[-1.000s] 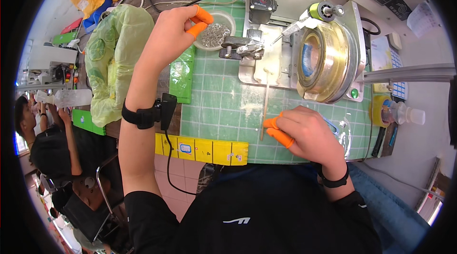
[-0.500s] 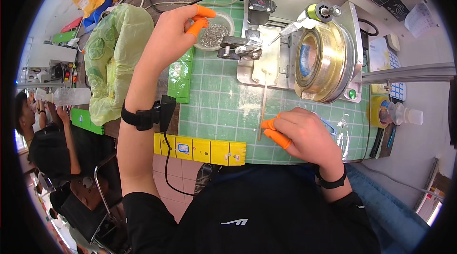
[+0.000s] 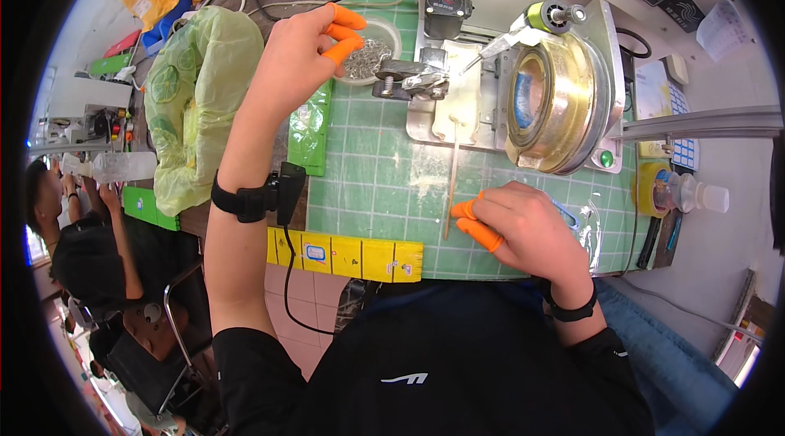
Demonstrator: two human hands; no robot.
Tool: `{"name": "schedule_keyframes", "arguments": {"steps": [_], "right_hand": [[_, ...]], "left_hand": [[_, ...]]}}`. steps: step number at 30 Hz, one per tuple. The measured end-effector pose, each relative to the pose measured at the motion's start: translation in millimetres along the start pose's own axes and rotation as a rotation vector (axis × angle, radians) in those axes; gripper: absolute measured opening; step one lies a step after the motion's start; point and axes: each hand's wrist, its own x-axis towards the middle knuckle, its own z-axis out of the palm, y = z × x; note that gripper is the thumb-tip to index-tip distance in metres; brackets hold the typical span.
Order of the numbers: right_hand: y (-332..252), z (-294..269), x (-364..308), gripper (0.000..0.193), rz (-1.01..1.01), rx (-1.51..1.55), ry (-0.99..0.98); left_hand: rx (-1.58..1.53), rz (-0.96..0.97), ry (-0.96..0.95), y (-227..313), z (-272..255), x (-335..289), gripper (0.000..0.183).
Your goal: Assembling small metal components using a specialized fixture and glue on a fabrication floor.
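Orange covers sit on the fingertips of both my hands. My left hand point(image 3: 298, 56) is raised at the rim of a round, pale bowl point(image 3: 396, 34) of small silvery metal pieces point(image 3: 370, 57); its fingertips are apart and nothing shows between them. Over the green mat, my right hand point(image 3: 523, 228) has thumb and finger close together beside the lower end of a thin wooden stick point(image 3: 452, 178). Whether they grip the stick or something small is hard to see. The stick's upper end meets a whitish block point(image 3: 458, 101) on a metal machine with a clamp point(image 3: 413, 76).
A gold-coloured tape roll point(image 3: 560, 109) stands on the machine's right. The gridded green mat point(image 3: 360, 191) has a yellow strip point(image 3: 347, 256) at its front edge. Left are a bin with a green liner point(image 3: 200, 68) and a seated person point(image 3: 90, 248). A bottle point(image 3: 695, 195) lies at right.
My left fingertips look slightly farther apart and have shifted a little left and up. My right hand stays almost in place beside the stick.
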Motion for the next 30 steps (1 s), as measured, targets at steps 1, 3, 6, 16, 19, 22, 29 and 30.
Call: {"name": "schedule_keyframes", "arguments": {"steps": [1, 3, 6, 16, 19, 22, 29, 30], "right_hand": [[-0.2, -0.1, 0.3, 0.015, -0.001, 0.001, -0.001], [-0.7, -0.6, 1.2, 0.015, -0.001, 0.002, -0.001], [-1.4, -0.2, 1.4, 0.015, 0.001, 0.001, -0.007], [-1.4, -1.0, 0.5, 0.013, -0.006, -0.003, -0.007], [-2.7, -1.1, 0.3, 0.013, 0.017, -0.022, -0.042], [-3.8, 0.5, 0.5, 0.016, 0.009, -0.019, 0.002], [-2.8, -1.0, -2.9, 0.016, 0.016, -0.033, 0.012], [-2.1, -0.4, -3.3, 0.016, 0.017, -0.034, 0.005]], "left_hand": [[0.000, -0.001, 0.000, 1.3, -1.1, -0.5, 0.019], [0.040, -0.028, -0.031, 3.4, -3.2, -1.3, 0.017], [0.082, -0.001, -0.047, 2.7, -5.9, -2.8, 0.015], [0.310, 0.239, -0.116, 12.3, -21.9, -0.5, 0.012], [0.495, 0.493, -0.113, 7.9, -22.4, 6.0, 0.014], [0.572, 0.636, -0.115, 12.2, -20.9, 7.8, 0.015], [0.350, 0.288, -0.076, 25.5, -28.6, -11.6, 0.018], [0.345, 0.261, -0.050, 22.5, -27.9, -12.4, 0.019]]}}
